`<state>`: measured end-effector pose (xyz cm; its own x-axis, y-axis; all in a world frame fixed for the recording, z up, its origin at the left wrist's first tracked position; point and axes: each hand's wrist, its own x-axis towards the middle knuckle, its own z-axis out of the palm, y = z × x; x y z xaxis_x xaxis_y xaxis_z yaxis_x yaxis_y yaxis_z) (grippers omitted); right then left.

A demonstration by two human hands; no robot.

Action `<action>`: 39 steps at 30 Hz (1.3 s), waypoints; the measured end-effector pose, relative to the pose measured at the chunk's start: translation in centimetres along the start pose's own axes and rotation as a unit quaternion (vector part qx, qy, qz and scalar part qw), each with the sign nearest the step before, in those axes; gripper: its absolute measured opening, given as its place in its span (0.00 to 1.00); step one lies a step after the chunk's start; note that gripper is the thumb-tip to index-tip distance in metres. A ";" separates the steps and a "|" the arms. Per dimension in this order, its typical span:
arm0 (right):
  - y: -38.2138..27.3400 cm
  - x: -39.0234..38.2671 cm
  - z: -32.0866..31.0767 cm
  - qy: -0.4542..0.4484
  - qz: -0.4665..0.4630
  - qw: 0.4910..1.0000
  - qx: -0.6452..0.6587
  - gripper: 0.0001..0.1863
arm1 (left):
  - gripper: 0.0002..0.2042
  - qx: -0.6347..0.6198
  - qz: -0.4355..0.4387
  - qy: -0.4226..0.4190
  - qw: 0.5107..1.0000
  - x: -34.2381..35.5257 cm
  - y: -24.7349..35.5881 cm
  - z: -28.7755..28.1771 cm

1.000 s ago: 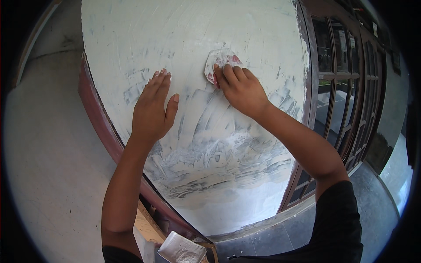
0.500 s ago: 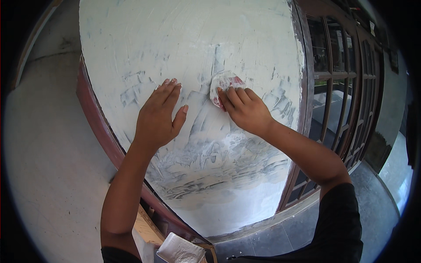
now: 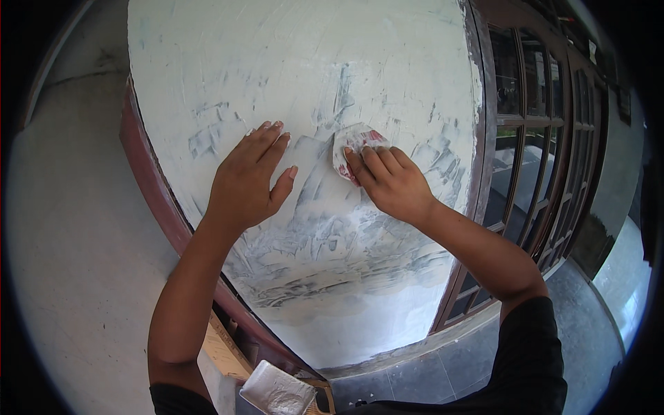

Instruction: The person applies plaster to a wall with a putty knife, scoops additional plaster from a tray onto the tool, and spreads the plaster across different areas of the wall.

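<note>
Before me stands a wall panel [image 3: 304, 55] smeared with white filler, grey streaks showing through its middle and lower parts. My right hand [image 3: 389, 180] grips a flat scraper [image 3: 353, 142], pale with red patches and coated in filler, its face against the wall. The fingers press on its lower right side and cover part of it. To the left, my left hand [image 3: 250, 173] rests on the wall with the fingers stretched out and the thumb apart; nothing is in it, and white filler sticks to the fingertips.
Below lies a white tub [image 3: 277, 391] holding white paste, beside a cardboard box [image 3: 227, 349]. Brown glazed doors [image 3: 526, 138] flank the panel on the right. A reddish-brown frame edge [image 3: 159, 187] borders it on the left. Grey floor tiles [image 3: 422, 380] show at the bottom.
My right hand has slid slightly down the wall with the scraper. The left hand stays in nearly the same place. The view has shifted a little.
</note>
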<state>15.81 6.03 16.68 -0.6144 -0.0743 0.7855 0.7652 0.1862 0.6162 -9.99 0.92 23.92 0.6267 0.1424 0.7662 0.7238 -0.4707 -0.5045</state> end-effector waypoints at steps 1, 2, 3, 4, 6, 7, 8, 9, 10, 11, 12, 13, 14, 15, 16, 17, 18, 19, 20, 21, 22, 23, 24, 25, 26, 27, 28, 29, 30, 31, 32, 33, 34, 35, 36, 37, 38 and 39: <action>0.5 0.7 -0.2 0.001 -0.003 1.000 0.001 0.27 | 0.18 0.004 -0.001 -0.008 1.000 -0.2 -0.2 -0.2; 1.5 1.7 -0.1 0.034 0.014 0.999 -0.017 0.25 | 0.18 0.009 -0.002 -0.017 1.000 -0.2 -0.4 -0.3; 2.6 2.8 -0.2 0.065 0.033 0.997 -0.036 0.23 | 0.18 0.009 -0.003 -0.017 1.000 -0.1 -0.5 -0.4; 3.7 4.4 -0.3 0.081 0.051 0.994 -0.059 0.23 | 0.18 0.010 -0.016 -0.012 1.000 0.1 -0.5 -0.5; 4.7 6.8 0.6 0.082 0.078 0.992 -0.057 0.24 | 0.18 0.012 -0.028 -0.005 1.000 0.2 -0.6 -0.3; 4.7 7.5 0.9 0.061 0.089 0.993 -0.053 0.25 | 0.18 0.000 -0.034 0.013 0.999 0.2 -0.5 -0.1; 3.9 7.4 2.0 0.046 0.056 0.993 -0.094 0.24 | 0.17 -0.013 -0.039 0.031 0.999 0.2 -0.4 0.0; 2.8 6.9 3.5 0.030 0.023 0.990 -0.136 0.24 | 0.17 -0.012 -0.037 0.034 0.999 0.2 -0.2 0.0; 1.4 6.6 4.0 0.020 0.000 0.991 -0.129 0.22 | 0.17 -0.017 -0.030 0.041 0.999 -0.1 -0.1 -0.1; 0.4 6.2 4.3 0.013 -0.009 0.991 -0.136 0.22 | 0.17 -0.022 -0.023 0.048 0.998 -0.2 -0.1 -0.1; -0.2 5.9 4.1 -0.003 -0.010 0.991 -0.135 0.22 | 0.17 -0.022 -0.025 0.048 0.998 -0.3 0.1 -0.1; -0.6 5.5 4.0 -0.019 -0.012 0.991 -0.132 0.23 | 0.17 -0.024 -0.023 0.052 0.998 -0.2 0.2 -0.2; -1.1 5.1 4.1 -0.020 -0.013 0.991 -0.131 0.23 | 0.17 -0.025 -0.021 0.055 0.998 -0.2 0.2 -0.2; -1.8 4.5 4.1 -0.031 -0.020 0.991 -0.129 0.23 | 0.17 -0.028 -0.023 0.052 0.998 -0.2 0.4 -0.2; -2.6 3.8 4.1 -0.043 -0.027 0.991 -0.126 0.23 | 0.17 -0.028 -0.027 0.051 0.998 -0.1 0.5 -0.2; -3.5 2.7 4.0 -0.046 -0.027 0.991 -0.124 0.23 | 0.17 -0.027 -0.031 0.051 0.998 0.0 0.7 -0.3; -4.5 1.5 3.5 -0.042 -0.031 0.994 -0.091 0.22 | 0.17 -0.029 -0.032 0.049 0.998 -0.1 0.9 -0.6; -5.0 0.7 2.8 -0.036 -0.035 0.997 -0.061 0.22 | 0.17 -0.030 -0.030 0.051 0.998 0.0 0.9 -0.8; -5.0 -0.2 2.0 -0.028 -0.029 0.998 -0.044 0.23 | 0.17 -0.031 -0.028 0.054 0.998 -0.1 1.1 -0.9; -4.6 -0.4 1.1 -0.027 -0.030 0.998 -0.045 0.23 | 0.17 -0.030 -0.028 0.055 0.998 0.0 1.2 -1.1; -4.4 -0.3 0.1 -0.029 0.001 1.000 -0.008 0.23 | 0.17 -0.022 -0.027 0.052 0.998 -0.2 1.1 -1.3; -4.0 -0.1 -0.8 -0.031 0.031 0.999 0.030 0.24 | 0.17 -0.014 -0.025 0.048 0.998 -0.4 1.0 -1.6; -2.9 0.3 -1.3 -0.010 0.036 0.999 0.006 0.24 | 0.17 -0.012 -0.025 0.051 0.998 -0.3 0.9 -1.6; -2.0 1.0 -1.6 -0.009 0.035 0.999 0.007 0.24 | 0.17 -0.016 -0.029 0.050 0.998 -0.4 0.8 -1.7; -1.0 1.9 -1.8 0.004 0.044 0.999 -0.006 0.23 | 0.17 -0.018 -0.033 0.049 0.998 -0.5 0.7 -1.7; 0.1 2.9 -1.9 0.016 0.054 0.998 -0.022 0.22 | 0.17 -0.018 -0.033 0.051 0.998 -0.5 0.7 -1.8; 1.1 4.0 -1.8 0.016 0.053 0.998 -0.022 0.22 | 0.17 -0.021 -0.040 0.049 0.998 -0.4 0.8 -1.7; 1.9 5.2 -1.5 0.031 0.047 0.997 -0.044 0.22 | 0.17 -0.024 -0.046 0.048 0.998 -0.3 0.8 -1.7; 2.3 6.0 -1.1 0.046 0.041 0.996 -0.065 0.21 | 0.17 -0.024 -0.046 0.047 0.998 -0.3 0.8 -1.4; 2.2 6.6 -0.7 0.046 0.041 0.996 -0.064 0.21 | 0.17 -0.019 -0.049 0.046 0.998 -0.3 0.8 -1.2; 1.9 7.3 -0.3 0.045 0.018 0.997 -0.067 0.21 | 0.17 -0.013 -0.052 0.046 0.997 -0.4 0.7 -0.9; 1.5 7.7 0.2 0.042 -0.005 0.997 -0.067 0.21 | 0.17 -0.013 -0.054 0.043 0.998 -0.6 0.6 -0.6; 0.6 7.0 1.6 0.047 -0.040 0.993 -0.097 0.20 | 0.17 -0.013 -0.055 0.044 0.997 -0.6 0.5 -0.2; -0.6 5.8 2.7 0.040 -0.067 0.989 -0.123 0.21 | 0.17 -0.012 -0.056 0.045 0.997 -0.6 0.5 0.2; -1.9 4.5 3.0 0.015 -0.078 0.991 -0.109 0.21 | 0.17 -0.014 -0.057 0.044 0.997 -0.8 0.3 0.3; -2.9 3.6 2.6 -0.006 -0.089 0.992 -0.093 0.22 | 0.18 -0.006 -0.058 0.036 0.998 -1.1 0.0 0.2; -3.6 2.7 2.0 -0.005 -0.090 0.992 -0.091 0.22 | 0.19 0.002 -0.058 0.028 0.998 -1.4 -0.2 0.1; -3.9 1.9 1.1 -0.010 -0.084 0.994 -0.065 0.22 | 0.19 0.002 -0.060 0.028 0.998 -1.6 -0.4 -0.1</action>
<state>11.37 6.25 15.71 -0.7388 -0.0743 0.6698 0.6685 0.0445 0.7424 -11.32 0.76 22.95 0.5184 0.1488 0.8421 0.7941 -0.4492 -0.4095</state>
